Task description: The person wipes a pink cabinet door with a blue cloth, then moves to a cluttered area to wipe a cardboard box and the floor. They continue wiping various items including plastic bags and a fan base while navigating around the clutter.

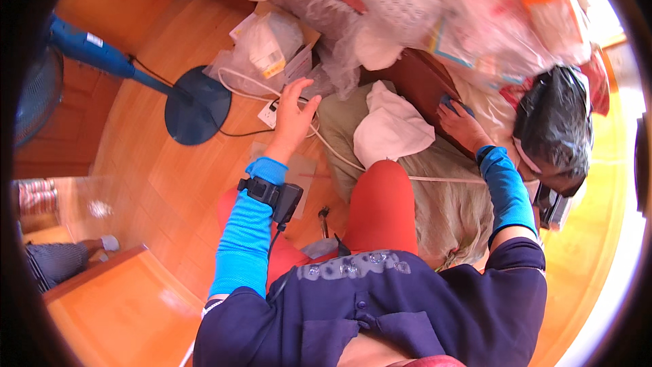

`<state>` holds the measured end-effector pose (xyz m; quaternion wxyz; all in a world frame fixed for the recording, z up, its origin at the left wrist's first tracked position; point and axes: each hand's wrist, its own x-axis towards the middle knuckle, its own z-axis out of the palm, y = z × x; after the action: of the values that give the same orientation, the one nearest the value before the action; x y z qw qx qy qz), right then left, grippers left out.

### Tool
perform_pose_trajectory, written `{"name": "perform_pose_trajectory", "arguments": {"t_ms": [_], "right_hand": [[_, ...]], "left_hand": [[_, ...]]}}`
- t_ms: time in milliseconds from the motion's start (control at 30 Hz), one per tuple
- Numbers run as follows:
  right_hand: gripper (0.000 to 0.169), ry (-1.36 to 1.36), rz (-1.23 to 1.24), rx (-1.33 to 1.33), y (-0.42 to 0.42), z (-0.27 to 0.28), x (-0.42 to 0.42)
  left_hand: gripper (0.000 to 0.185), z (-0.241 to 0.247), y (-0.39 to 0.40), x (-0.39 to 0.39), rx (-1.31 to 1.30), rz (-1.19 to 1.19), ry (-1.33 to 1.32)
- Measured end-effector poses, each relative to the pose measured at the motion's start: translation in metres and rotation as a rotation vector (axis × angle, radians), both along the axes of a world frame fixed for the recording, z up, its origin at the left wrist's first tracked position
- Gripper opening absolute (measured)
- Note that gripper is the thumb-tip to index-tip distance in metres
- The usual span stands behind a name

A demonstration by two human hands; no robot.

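Fingers spread and holding nothing, my left hand is raised over the floor near a white power strip and its white cord. My right hand grips a dark blue cloth-like item, partly hidden by the fingers. It lies against a dark reddish-brown panel with a smooth surface. Between my hands, a crumpled white cloth rests on grey-green fabric beside my knee.
Plastic bags and packages are heaped above the panel. A black plastic bag stands at right. The blue fan's round base is on the wooden floor at left. Another person's leg shows at lower left.
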<state>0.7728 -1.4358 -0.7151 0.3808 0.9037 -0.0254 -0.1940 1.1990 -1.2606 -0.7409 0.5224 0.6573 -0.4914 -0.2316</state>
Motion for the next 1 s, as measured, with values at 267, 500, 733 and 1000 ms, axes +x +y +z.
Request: {"name": "perform_pose_trajectory", "arguments": {"t_ms": [267, 500, 733, 1000], "right_hand": [[0.037, 0.191, -0.127, 0.019, -0.059, -0.073, 0.093], [0.039, -0.610, -0.210, 0.227, -0.132, -0.102, 0.230], [0.051, 0.090, -0.068, -0.258, -0.091, -0.093, 0.199], [0.050, 0.530, -0.082, 0.014, -0.040, -0.101, 0.012]], "left_hand": [[0.035, 0.013, -0.003, 0.020, -0.041, 0.048, -0.199], [0.029, 0.019, -0.014, 0.033, -0.082, 0.048, -0.240], [0.028, 0.003, 0.002, 0.060, 0.008, 0.145, -0.360], [0.028, 0.012, 0.022, 0.065, 0.065, 0.105, -0.395]]}}
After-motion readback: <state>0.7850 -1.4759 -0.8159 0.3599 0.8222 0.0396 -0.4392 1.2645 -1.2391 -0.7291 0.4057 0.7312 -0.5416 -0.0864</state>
